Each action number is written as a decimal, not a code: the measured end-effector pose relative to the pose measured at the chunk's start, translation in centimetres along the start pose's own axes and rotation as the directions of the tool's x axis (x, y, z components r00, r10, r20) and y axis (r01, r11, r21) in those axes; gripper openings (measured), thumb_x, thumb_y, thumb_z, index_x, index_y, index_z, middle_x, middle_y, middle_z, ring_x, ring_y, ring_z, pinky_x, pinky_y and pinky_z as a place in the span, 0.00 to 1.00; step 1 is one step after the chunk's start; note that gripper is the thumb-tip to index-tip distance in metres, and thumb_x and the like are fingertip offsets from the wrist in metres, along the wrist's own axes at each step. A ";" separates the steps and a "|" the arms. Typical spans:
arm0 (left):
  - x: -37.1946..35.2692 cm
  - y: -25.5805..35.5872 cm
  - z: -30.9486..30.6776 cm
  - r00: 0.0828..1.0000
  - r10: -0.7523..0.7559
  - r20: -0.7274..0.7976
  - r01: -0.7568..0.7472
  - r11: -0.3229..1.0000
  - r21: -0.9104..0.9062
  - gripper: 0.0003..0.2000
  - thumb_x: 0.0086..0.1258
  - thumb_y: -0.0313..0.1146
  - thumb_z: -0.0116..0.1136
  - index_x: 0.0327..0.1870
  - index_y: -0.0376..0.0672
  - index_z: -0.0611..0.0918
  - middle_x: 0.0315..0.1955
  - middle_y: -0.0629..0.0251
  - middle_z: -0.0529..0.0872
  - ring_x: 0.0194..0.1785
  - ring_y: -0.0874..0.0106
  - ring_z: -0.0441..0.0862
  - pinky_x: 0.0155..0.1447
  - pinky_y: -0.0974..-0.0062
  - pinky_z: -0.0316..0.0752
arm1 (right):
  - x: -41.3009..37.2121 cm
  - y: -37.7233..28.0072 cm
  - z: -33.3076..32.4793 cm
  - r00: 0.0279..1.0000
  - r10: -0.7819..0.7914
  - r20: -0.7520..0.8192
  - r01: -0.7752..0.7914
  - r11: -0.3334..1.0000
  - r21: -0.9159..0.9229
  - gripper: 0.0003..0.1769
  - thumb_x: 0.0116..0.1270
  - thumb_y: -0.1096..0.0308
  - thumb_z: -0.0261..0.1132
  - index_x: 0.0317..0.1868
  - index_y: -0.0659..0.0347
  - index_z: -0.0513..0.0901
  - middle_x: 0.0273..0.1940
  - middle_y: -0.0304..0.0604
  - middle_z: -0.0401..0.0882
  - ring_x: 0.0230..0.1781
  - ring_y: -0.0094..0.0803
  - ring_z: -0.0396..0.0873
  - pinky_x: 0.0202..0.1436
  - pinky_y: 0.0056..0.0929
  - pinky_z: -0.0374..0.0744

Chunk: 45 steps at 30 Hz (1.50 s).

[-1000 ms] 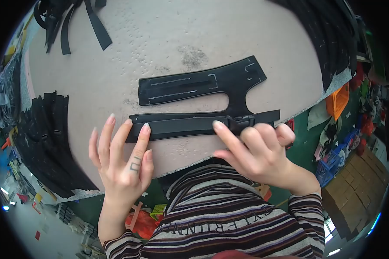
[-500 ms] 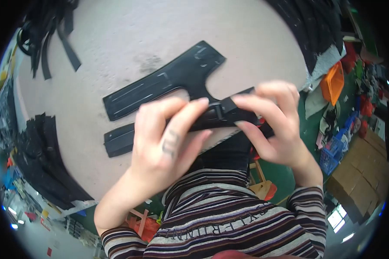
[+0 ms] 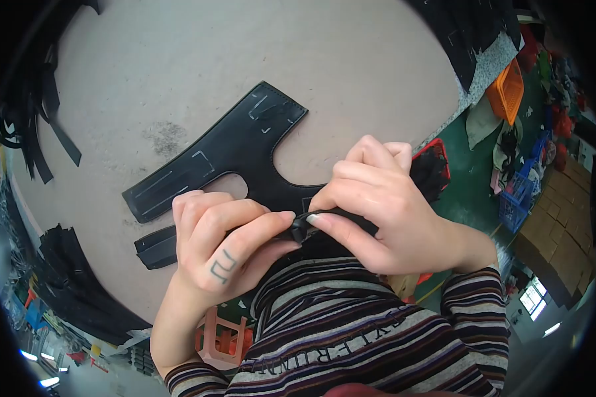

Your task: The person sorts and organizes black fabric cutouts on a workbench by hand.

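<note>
In the head view, bare tabletop [image 3: 364, 73] stretches beyond a black, chalk-marked panel [image 3: 245, 149] lying near the wearer's edge, its border stitched, its arms branching around rounded gaps. The left hand [image 3: 222, 241] clamps thumb and fingertip on a black buckle [image 3: 300, 230]; the right hand [image 3: 381, 212] pinches black strapping [image 3: 354, 217] beside it.

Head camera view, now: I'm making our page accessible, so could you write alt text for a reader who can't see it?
A person's left hand and right hand meet, fingertips pinching at a small black fitting, in front of a striped top. A black panel with pale line markings lies on the pale tabletop just beyond.
</note>
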<state>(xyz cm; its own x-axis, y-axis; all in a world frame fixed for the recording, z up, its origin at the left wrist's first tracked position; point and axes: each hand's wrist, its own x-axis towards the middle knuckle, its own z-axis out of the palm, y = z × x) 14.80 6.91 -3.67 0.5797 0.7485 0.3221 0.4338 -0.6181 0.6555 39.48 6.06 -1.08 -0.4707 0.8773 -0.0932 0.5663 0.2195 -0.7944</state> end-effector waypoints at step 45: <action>0.8 3.6 2.3 0.889 0.307 0.340 -0.456 0.669 0.587 0.20 0.76 0.42 0.62 0.56 0.35 0.90 0.50 0.64 0.85 0.55 0.68 0.84 0.54 0.65 0.76 | -7.3 2.9 4.9 0.895 -0.391 -0.213 0.174 0.748 -0.640 0.11 0.77 0.65 0.60 0.53 0.58 0.84 0.56 0.42 0.90 0.65 0.36 0.84 0.73 0.47 0.74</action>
<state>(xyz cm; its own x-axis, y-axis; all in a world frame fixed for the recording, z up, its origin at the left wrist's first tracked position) 18.40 4.73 -2.58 0.8830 0.3937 0.2555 0.4310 -0.8957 -0.1092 41.26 -1.85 -5.60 -0.4983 0.7910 0.3549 0.7752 0.5898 -0.2261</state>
